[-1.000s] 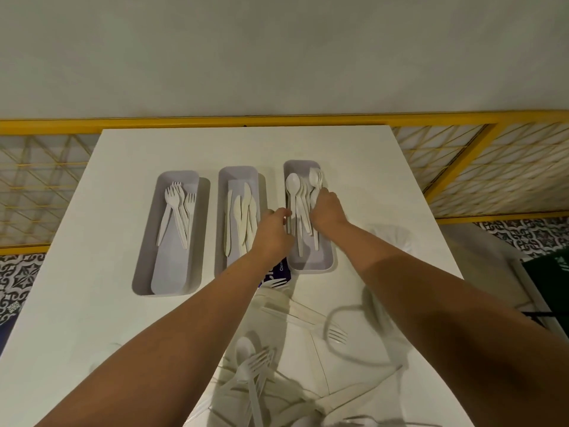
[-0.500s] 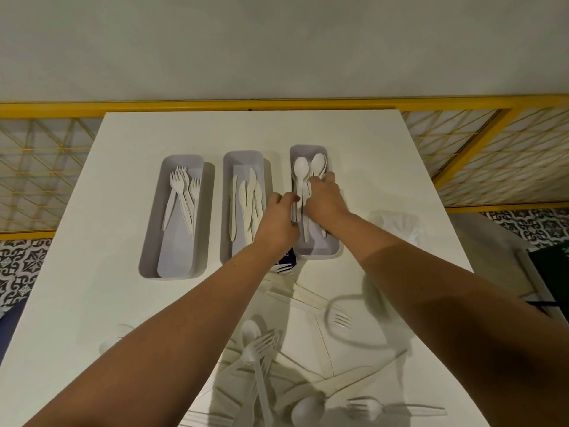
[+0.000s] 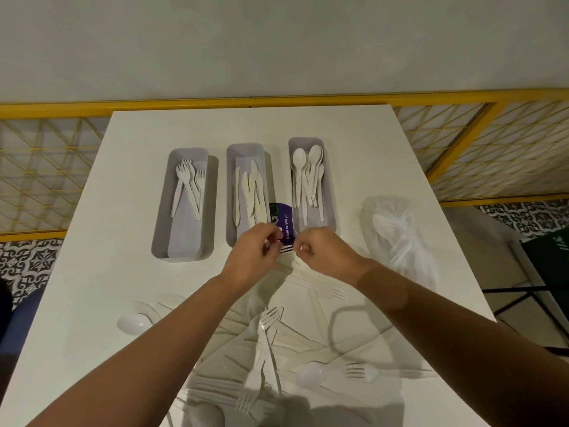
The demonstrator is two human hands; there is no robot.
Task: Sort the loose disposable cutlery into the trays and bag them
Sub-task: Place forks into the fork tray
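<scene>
Three grey trays, side by side on the white surface point(image 3: 107, 288), just beyond the hands. Beyond the left hand point(image 3: 255, 251) and off to its left: the left tray point(image 3: 164, 211), held forks point(image 3: 187, 186). Straight beyond the left hand: the middle tray point(image 3: 244, 151), held knives point(image 3: 251, 195). Straight beyond the right hand point(image 3: 320, 252): the right tray point(image 3: 304, 142), held spoons point(image 3: 308, 177), bowls at the far end.

Between these last two trays, at their near ends: a purple packet point(image 3: 284, 220), flat, its near edge at the fingertips of the left hand. Was curled, this left hand; could not tell whether gripped the packet or only touched it. Was curled too, the right hand, thumb against forefinger, just right of the packet; could not tell whether had anything in the pinch. Near each other, not touching.

To the right of the right hand, some way off: a clear bag point(image 3: 397, 235), lay flat, pale pieces inside too blurred to name. Nearer than both wrists, under and between the forearms: the loose cutlery point(image 3: 264, 349), forks, spoons and knives crossed in a heap. Left of the left forearm: one loose spoon point(image 3: 132, 323), apart from the heap. Far beyond the hands: a yellow railing point(image 3: 277, 101).
</scene>
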